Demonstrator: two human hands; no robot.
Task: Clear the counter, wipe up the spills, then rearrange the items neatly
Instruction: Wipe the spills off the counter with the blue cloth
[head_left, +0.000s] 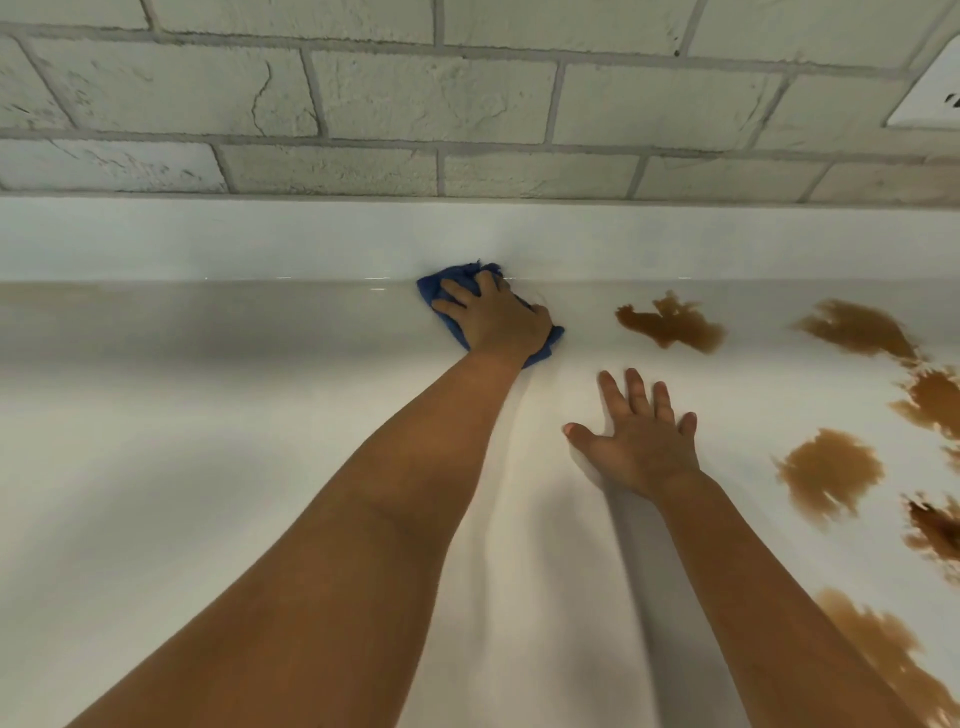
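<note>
My left hand (493, 317) presses a crumpled blue cloth (441, 285) flat against the white counter (208, 441), at the back where the counter meets its low white upstand. My right hand (641, 441) lies palm down on the counter with fingers spread, holding nothing, a little nearer and to the right of the cloth. Several brown liquid spills mark the counter's right side: one (670, 325) just right of the cloth, another (857, 327) further right, and one (828, 470) beside my right hand.
A wall of pale grey bricks (415, 104) rises behind the upstand (260, 239). A white socket plate (935, 93) sits on the wall at the upper right. More brown spills (883, 654) run down the right edge of view.
</note>
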